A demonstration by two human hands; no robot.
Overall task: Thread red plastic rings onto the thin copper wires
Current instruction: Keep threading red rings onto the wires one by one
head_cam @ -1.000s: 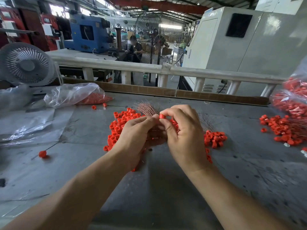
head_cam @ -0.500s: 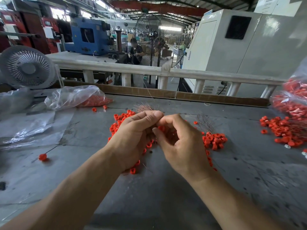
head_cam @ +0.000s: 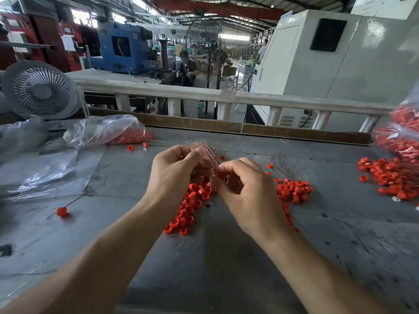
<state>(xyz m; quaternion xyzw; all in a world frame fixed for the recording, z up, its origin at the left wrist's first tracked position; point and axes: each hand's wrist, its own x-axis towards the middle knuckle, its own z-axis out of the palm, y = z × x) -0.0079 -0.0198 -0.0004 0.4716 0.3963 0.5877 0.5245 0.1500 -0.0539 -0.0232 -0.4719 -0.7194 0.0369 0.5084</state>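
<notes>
My left hand (head_cam: 174, 175) grips a bundle of thin copper wires (head_cam: 207, 155) that fans out above its fingers over the grey table (head_cam: 215, 268). My right hand (head_cam: 247, 196) sits right beside it with thumb and forefinger pinched at the wires' lower part, fingers curled; a bit of red shows at the fingertips. Loose red plastic rings (head_cam: 190, 207) lie in a pile under and below the hands. A second heap of red rings (head_cam: 294, 191) with wires through them lies just right of my right hand.
A single ring on a wire (head_cam: 61, 211) lies at the left. Clear plastic bags (head_cam: 102, 130) with red parts and a white fan (head_cam: 39, 91) stand at the back left. More rings (head_cam: 390, 177) and a bag of them (head_cam: 405, 137) crowd the right edge.
Both hands dropped slightly and parted a little. The red ring held up between the fingertips a second ago is now mostly hidden, and the wire bundle shows above my left hand.
</notes>
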